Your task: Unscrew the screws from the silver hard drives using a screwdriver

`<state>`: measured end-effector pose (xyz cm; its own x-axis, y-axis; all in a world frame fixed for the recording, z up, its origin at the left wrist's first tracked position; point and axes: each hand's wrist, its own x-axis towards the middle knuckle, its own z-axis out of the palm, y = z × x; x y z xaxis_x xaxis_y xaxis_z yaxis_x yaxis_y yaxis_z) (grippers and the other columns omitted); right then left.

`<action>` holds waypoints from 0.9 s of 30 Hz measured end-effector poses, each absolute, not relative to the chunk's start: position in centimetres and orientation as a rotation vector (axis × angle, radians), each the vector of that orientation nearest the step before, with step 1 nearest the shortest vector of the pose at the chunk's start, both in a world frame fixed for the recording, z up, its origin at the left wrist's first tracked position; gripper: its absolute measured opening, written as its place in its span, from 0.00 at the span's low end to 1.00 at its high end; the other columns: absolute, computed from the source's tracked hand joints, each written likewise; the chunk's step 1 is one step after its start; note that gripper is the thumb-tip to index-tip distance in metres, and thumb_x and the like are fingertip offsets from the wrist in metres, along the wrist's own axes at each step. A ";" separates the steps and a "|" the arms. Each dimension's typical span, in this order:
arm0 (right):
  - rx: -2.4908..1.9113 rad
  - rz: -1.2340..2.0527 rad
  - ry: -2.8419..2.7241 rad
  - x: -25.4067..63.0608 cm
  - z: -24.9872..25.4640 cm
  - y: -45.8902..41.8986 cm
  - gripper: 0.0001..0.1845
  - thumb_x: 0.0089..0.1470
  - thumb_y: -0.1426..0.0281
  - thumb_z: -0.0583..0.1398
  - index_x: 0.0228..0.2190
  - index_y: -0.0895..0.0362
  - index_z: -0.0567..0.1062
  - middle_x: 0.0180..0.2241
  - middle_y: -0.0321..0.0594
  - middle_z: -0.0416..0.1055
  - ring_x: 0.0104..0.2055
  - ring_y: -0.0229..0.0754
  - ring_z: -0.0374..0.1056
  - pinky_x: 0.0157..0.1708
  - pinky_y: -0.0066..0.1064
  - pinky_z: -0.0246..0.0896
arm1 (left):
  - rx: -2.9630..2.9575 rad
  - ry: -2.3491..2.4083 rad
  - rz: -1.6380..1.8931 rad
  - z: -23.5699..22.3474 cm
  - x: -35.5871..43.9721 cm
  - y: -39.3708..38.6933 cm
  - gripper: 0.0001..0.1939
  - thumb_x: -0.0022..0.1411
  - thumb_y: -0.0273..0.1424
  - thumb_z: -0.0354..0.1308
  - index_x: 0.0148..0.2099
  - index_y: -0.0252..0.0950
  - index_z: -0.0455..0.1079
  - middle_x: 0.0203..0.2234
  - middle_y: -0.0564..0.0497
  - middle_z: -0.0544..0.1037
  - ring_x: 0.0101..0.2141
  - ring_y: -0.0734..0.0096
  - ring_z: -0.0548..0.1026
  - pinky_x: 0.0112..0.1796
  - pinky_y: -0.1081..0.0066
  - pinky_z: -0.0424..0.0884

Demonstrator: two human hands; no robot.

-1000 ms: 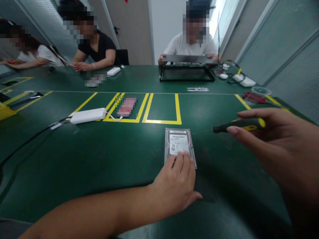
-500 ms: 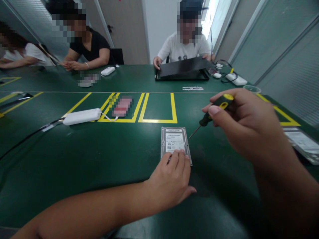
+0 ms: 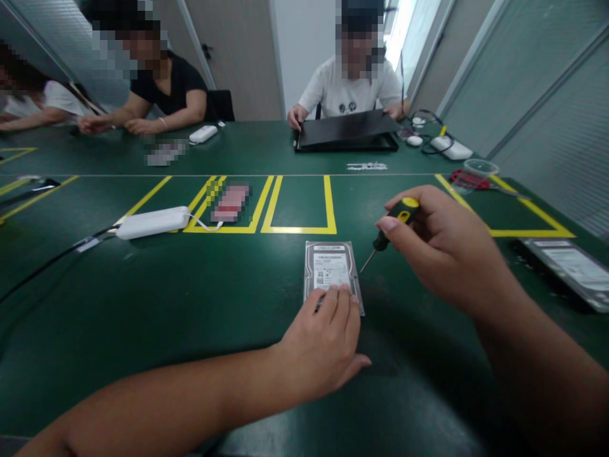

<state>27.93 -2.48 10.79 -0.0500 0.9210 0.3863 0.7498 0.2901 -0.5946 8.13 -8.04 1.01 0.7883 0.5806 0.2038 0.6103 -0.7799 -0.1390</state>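
A hard drive (image 3: 332, 259) with a white label lies flat on the green table. My left hand (image 3: 328, 333) holds it down against the tabletop; its fingers are together over the near end and cover part of the label, while the thumb sticks out to the right. In my right hand (image 3: 435, 244) is a screwdriver (image 3: 392, 223) with a dark green and yellow handle, gripped between thumb and fingers. Its thin shaft points down and left, the tip close to the drive's right edge. Whether the tip touches anything, I cannot tell.
A second hard drive (image 3: 568, 270) lies at the right. Red-handled pliers (image 3: 471, 180) sit near a clear round lid (image 3: 480, 166). A white power strip (image 3: 152, 222) with a black cable is on the left. Across the table a co-worker (image 3: 354, 82) handles a black panel (image 3: 345, 129).
My right hand and the screwdriver have moved left and slightly down, bringing the tip lower beside the drive. The pliers and more of the second drive now show. My left hand stays on the drive.
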 end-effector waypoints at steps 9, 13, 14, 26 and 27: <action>-1.547 0.269 -1.864 27.7 10.5 -2.1 0.14 0.59 0.59 0.58 0.41 0.56 0.70 0.29 0.37 0.72 0.26 0.37 0.65 0.25 0.29 0.54 | -2.790 -0.933 -0.229 0.8 8.1 -8.0 0.41 0.66 0.53 0.51 0.64 0.21 0.60 0.61 0.27 0.65 0.59 0.40 0.64 0.56 0.49 0.59; -1.560 0.248 -1.882 27.6 10.5 -2.1 0.14 0.59 0.60 0.58 0.40 0.57 0.71 0.27 0.36 0.71 0.25 0.36 0.63 0.25 0.28 0.53 | -2.795 -0.928 -0.224 1.0 8.1 -8.0 0.41 0.66 0.53 0.51 0.64 0.20 0.60 0.60 0.27 0.65 0.59 0.41 0.64 0.56 0.49 0.59; -1.566 0.244 -1.883 27.6 10.5 -2.0 0.14 0.59 0.60 0.58 0.40 0.57 0.71 0.27 0.36 0.71 0.25 0.36 0.63 0.25 0.28 0.52 | -2.794 -0.924 -0.227 1.0 8.1 -8.0 0.41 0.66 0.53 0.51 0.64 0.20 0.60 0.60 0.26 0.65 0.59 0.41 0.64 0.56 0.50 0.59; -1.568 0.201 -1.892 27.7 10.3 -1.6 0.13 0.58 0.60 0.59 0.37 0.58 0.72 0.24 0.35 0.68 0.23 0.35 0.60 0.26 0.29 0.51 | -2.795 -0.926 -0.235 0.7 8.1 -7.9 0.42 0.65 0.54 0.51 0.65 0.20 0.59 0.61 0.27 0.65 0.59 0.40 0.64 0.58 0.48 0.57; -1.564 0.201 -1.889 27.7 10.2 -1.6 0.13 0.58 0.60 0.59 0.37 0.58 0.72 0.24 0.35 0.68 0.23 0.35 0.60 0.26 0.29 0.51 | -2.796 -0.926 -0.235 0.7 8.1 -7.9 0.42 0.65 0.54 0.51 0.64 0.20 0.59 0.61 0.27 0.65 0.59 0.41 0.64 0.58 0.49 0.57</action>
<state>27.69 -1.57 10.22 -0.0592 0.9184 0.3911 0.8156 0.2705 -0.5116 8.07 -7.87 0.73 0.7929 0.5730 0.2074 0.6026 -0.7878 -0.1270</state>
